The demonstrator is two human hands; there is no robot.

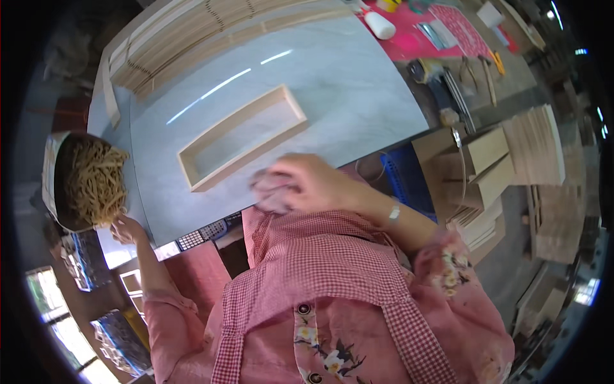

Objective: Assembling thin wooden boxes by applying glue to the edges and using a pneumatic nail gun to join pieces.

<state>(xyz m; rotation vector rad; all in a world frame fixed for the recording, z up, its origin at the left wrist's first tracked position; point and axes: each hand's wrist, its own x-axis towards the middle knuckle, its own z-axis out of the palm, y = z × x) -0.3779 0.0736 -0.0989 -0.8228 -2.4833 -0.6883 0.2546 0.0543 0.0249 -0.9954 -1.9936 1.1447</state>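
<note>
My right hand (313, 181), blurred by motion, is closed around a crumpled greyish-pink cloth (274, 191) by the table's near edge, in front of my apron. Just beyond it, a narrow rectangular wooden frame (246, 157) lies slanted on the grey-white tabletop (345, 83); the table surface shows inside it. Off to the left, my left hand (128, 229) touches the near side of a round container (52, 173) heaped with short pale strips (96, 182) that look like wood. Its fingers are bent together at the strips; what they pinch is too small to make out.
Long wooden slats (185, 38) are stacked along the table's far edge. At the right, a white bottle (380, 25) stands on red cloth, near a power tool (425, 72) and pliers (470, 70). Stacked boards (534, 147) and a blue basket (400, 179) sit at the near right.
</note>
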